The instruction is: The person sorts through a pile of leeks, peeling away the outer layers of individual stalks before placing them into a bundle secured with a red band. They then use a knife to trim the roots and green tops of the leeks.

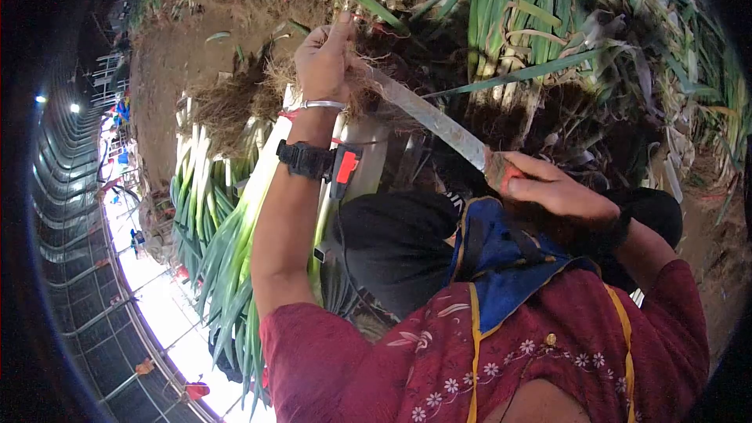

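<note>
My left hand (323,59) is closed at the roots of a bundle of leeks (262,180), whose white stalks and green leaves run down beneath my left forearm. What its fingers pinch is too small to make out. My right hand (552,188) is wrapped round the handle of a long flat blade (435,120). The blade slants up and left, and its far end lies by the hairy roots just right of my left hand. A silver bangle and a black strap with a red and black device (345,167) sit on my left wrist.
More leeks (207,164) lie at the left with their roots upward. Upright green leeks (517,16) stand in bundles at the top. Loose leaves and roots (674,70) are heaped at the right. Brown soil (168,55) shows at the upper left. My dark-clothed knees are below the blade.
</note>
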{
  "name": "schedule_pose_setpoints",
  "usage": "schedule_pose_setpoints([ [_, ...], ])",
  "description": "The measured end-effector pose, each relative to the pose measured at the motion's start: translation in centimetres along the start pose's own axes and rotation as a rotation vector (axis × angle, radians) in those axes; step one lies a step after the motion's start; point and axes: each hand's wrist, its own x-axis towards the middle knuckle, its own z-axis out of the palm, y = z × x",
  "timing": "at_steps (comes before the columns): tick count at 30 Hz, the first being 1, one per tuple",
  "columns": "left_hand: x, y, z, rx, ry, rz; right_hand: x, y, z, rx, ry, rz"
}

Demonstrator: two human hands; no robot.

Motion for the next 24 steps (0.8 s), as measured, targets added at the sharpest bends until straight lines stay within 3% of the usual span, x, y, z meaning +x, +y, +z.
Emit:
schedule_pose_setpoints([
  [3,0.2,-0.1,0.0,-0.014,-0.034,-0.01,0.4,0.8,-0.5,0.084,0.012,-0.012],
  [7,0.3,-0.1,0.9,0.001,-0.104,-0.009,1.2,-0.2,0.3,0.384,-0.039,0.165],
  [10,0.8,-0.6,1.0,-0.029,-0.114,-0.091,3.7,1.5,1.0,0.446,-0.079,0.296],
  [19,1.9,-0.9,0.5,-0.026,-0.031,-0.206,11.7,-0.1,5.2,0.576,-0.253,0.079],
  [21,2.8,-2.3,1.2,0.302,-0.154,0.313,14.0,-1.2,5.8,0.57,-0.296,0.016],
  [23,2.0,-0.7,3.2,0.466,-0.345,0.385,16.3,-2.9,6.5,0.584,-0.317,-0.082],
  [24,2.3,1.2,4.3,0.428,-0.441,0.308,16.2,-3.4,6.2,0.589,-0.283,-0.164],
])
